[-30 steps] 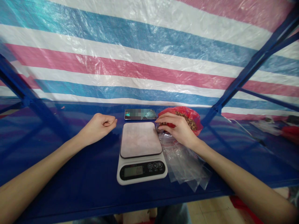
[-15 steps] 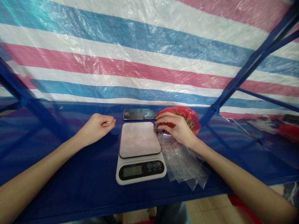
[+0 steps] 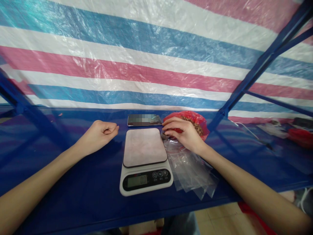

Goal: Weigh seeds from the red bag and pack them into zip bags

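My left hand (image 3: 102, 135) is closed in a loose fist on the blue table, left of the scale, with nothing showing in it. A white kitchen scale (image 3: 146, 163) lies in front of me, its plate bare and its display reading 0.0. Just beyond its right edge, my right hand (image 3: 184, 133) curls its fingers and thumb over a small round greyish thing (image 3: 165, 134), mostly hidden. Behind that hand sits a red plastic bag (image 3: 204, 122) holding small brown pieces. Several clear zip bags (image 3: 190, 173) lie fanned out below the hand.
A phone (image 3: 144, 120) lies flat behind the scale. Striped plastic sheeting (image 3: 146, 71) hangs at the back, with blue metal bars (image 3: 234, 98) crossing on both sides. Farther right are a red bag (image 3: 300, 137), a clear bag and a thin white cable (image 3: 248, 131).
The whole view has shifted slightly, so the scale and my left hand appear a little farther left. Both hands keep the same pose.
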Tool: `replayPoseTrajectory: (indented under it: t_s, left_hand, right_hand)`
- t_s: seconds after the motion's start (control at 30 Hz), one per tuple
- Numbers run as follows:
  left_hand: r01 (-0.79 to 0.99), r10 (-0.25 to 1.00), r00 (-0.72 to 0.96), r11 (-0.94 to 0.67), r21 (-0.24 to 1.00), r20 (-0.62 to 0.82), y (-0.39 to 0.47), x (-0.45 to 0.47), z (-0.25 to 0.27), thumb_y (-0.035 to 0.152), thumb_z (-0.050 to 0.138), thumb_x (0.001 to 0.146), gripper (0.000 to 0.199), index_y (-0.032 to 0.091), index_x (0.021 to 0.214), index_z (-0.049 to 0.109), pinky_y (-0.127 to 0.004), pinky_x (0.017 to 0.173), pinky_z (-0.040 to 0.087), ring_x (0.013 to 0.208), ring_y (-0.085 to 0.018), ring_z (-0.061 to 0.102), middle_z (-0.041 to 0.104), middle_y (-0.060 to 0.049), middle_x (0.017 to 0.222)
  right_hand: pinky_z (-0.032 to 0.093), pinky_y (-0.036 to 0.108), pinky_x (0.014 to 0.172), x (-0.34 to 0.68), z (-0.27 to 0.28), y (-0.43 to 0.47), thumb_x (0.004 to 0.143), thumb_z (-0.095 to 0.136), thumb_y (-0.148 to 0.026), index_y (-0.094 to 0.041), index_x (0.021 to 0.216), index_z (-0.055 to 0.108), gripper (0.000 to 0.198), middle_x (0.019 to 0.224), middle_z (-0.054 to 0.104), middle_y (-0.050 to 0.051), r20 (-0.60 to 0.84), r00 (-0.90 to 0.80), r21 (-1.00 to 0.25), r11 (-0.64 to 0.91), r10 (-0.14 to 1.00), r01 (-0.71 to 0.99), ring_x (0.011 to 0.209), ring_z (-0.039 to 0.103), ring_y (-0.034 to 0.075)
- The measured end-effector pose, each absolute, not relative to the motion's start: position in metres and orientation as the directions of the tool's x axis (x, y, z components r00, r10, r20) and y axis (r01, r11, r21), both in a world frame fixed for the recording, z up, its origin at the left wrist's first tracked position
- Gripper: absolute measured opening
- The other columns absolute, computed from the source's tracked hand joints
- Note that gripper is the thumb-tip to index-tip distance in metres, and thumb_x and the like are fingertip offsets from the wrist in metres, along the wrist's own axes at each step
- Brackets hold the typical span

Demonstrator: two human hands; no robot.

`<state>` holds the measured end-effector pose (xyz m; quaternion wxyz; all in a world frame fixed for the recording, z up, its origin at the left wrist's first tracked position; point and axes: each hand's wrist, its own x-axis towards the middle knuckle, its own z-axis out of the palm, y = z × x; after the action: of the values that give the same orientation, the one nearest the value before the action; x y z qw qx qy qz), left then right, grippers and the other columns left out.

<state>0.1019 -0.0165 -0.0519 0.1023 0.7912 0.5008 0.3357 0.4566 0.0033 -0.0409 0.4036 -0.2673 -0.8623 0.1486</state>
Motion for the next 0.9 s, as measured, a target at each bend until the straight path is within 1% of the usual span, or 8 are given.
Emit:
replayPoseTrajectory:
  t_s: [0.17, 0.3, 0.53, 0.63, 0.73, 0.8, 0.87, 0.9]
  left_hand:
    - [0.725, 0.866, 0.274, -0.472, 0.501, 0.418, -0.017, 0.103, -0.052, 0.041, 0.047, 0.092, 0.044, 0.024, 0.064, 0.017, -0.028, 0.052, 0.019, 0.056, -0.009, 0.018, 0.016, 0.005, 0.062]
    - [0.725, 0.869, 0.270, -0.467, 0.506, 0.415, -0.017, 0.102, -0.053, 0.040, 0.047, 0.092, 0.044, 0.024, 0.064, 0.017, -0.028, 0.053, 0.019, 0.056, -0.009, 0.018, 0.016, 0.005, 0.063]
    - [0.730, 0.866, 0.269, -0.469, 0.496, 0.422, -0.017, 0.100, -0.054, 0.039, 0.048, 0.093, 0.044, 0.024, 0.065, 0.017, -0.029, 0.053, 0.018, 0.056, -0.009, 0.018, 0.016, 0.004, 0.063]
    - [0.726, 0.870, 0.263, -0.462, 0.508, 0.416, -0.018, 0.101, -0.052, 0.039, 0.048, 0.092, 0.045, 0.024, 0.064, 0.017, -0.029, 0.053, 0.018, 0.056, -0.009, 0.018, 0.016, 0.004, 0.062]
    - [0.719, 0.873, 0.260, -0.460, 0.522, 0.412, -0.019, 0.103, -0.049, 0.039, 0.048, 0.092, 0.045, 0.024, 0.064, 0.017, -0.029, 0.053, 0.018, 0.056, -0.010, 0.018, 0.017, 0.004, 0.062]
    - [0.714, 0.871, 0.263, -0.465, 0.524, 0.414, -0.020, 0.104, -0.048, 0.038, 0.048, 0.092, 0.045, 0.024, 0.064, 0.016, -0.029, 0.053, 0.018, 0.056, -0.010, 0.018, 0.017, 0.004, 0.062]
    - [0.711, 0.869, 0.269, -0.471, 0.523, 0.416, -0.020, 0.104, -0.048, 0.038, 0.049, 0.091, 0.045, 0.024, 0.064, 0.016, -0.029, 0.053, 0.018, 0.056, -0.010, 0.017, 0.017, 0.004, 0.062]
    - [0.710, 0.868, 0.271, -0.472, 0.523, 0.417, -0.020, 0.104, -0.048, 0.037, 0.049, 0.091, 0.045, 0.024, 0.064, 0.016, -0.029, 0.053, 0.018, 0.056, -0.010, 0.017, 0.016, 0.004, 0.062]
  right_hand:
    - [0.058, 0.040, 0.094, 0.458, -0.040, 0.001, 0.102, 0.063, -0.018, -0.024, 0.103, 0.081, 0.019, 0.107, 0.080, 0.007, 0.608, -0.506, -0.500, 0.790, 0.612, 0.354, 0.104, 0.074, 0.023]
    - [0.060, 0.036, 0.085, 0.460, -0.039, -0.002, 0.103, 0.057, -0.017, -0.023, 0.112, 0.079, 0.024, 0.106, 0.080, 0.006, 0.578, -0.467, -0.558, 0.742, 0.669, 0.372, 0.094, 0.076, 0.021]
    - [0.059, 0.034, 0.082, 0.460, -0.034, -0.007, 0.101, 0.054, -0.015, -0.022, 0.110, 0.080, 0.028, 0.092, 0.080, 0.004, 0.601, -0.432, -0.528, 0.740, 0.672, 0.416, 0.086, 0.076, 0.019]
    - [0.057, 0.032, 0.077, 0.474, -0.026, -0.001, 0.096, 0.053, -0.013, -0.021, 0.103, 0.081, 0.029, 0.089, 0.079, 0.003, 0.671, -0.319, -0.477, 0.718, 0.670, 0.507, 0.080, 0.074, 0.019]
    - [0.055, 0.031, 0.072, 0.504, -0.018, 0.016, 0.087, 0.055, -0.011, -0.021, 0.087, 0.079, 0.026, 0.084, 0.079, 0.004, 0.716, -0.132, -0.441, 0.591, 0.686, 0.676, 0.074, 0.072, 0.019]
    - [0.056, 0.033, 0.071, 0.526, -0.018, 0.030, 0.082, 0.058, -0.013, -0.021, 0.081, 0.078, 0.022, 0.080, 0.079, 0.004, 0.645, -0.153, -0.400, 0.501, 0.748, 0.767, 0.071, 0.072, 0.021]
    - [0.060, 0.037, 0.076, 0.542, -0.023, 0.042, 0.081, 0.066, -0.019, -0.021, 0.088, 0.080, 0.016, 0.087, 0.082, 0.006, 0.513, -0.276, -0.366, 0.498, 0.813, 0.786, 0.077, 0.075, 0.024]
    - [0.061, 0.038, 0.079, 0.547, -0.027, 0.047, 0.081, 0.069, -0.022, -0.021, 0.093, 0.081, 0.017, 0.093, 0.083, 0.007, 0.455, -0.340, -0.357, 0.518, 0.823, 0.777, 0.081, 0.077, 0.025]
